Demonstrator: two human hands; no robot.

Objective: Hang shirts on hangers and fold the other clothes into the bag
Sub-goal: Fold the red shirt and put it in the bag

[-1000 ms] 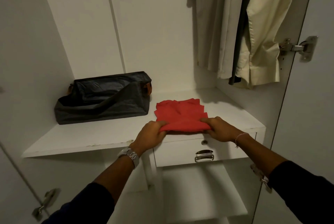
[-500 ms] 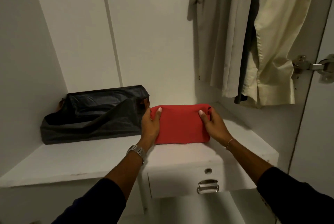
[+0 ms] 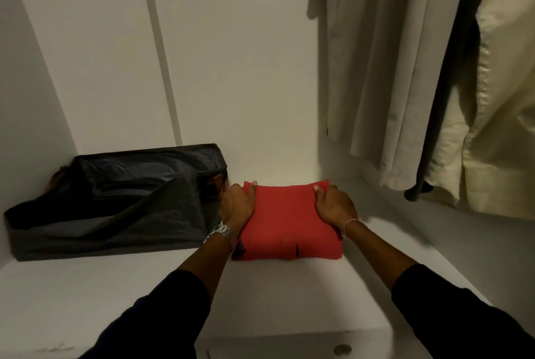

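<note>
A folded red garment [image 3: 286, 219] lies on the white wardrobe shelf [image 3: 86, 300], a compact rectangle. My left hand [image 3: 237, 205] grips its left edge, thumb on top. On the opposite edge my right hand [image 3: 333, 205] grips the same way. A dark grey bag [image 3: 115, 208] lies slumped on the shelf just left of the garment, its top flap sagging; I cannot see inside it. Pale shirts [image 3: 405, 69] hang at the upper right.
A dark garment [image 3: 451, 98] hangs between the pale shirts, all dangling over the shelf's right end. White wardrobe walls close in at the back and left. A drawer front with a round lock [image 3: 343, 348] sits below the shelf edge.
The red garment has been folded over from its near edge into a smaller rectangle. Both hands moved from the near corners to the sides. The camera has come closer to the shelf.
</note>
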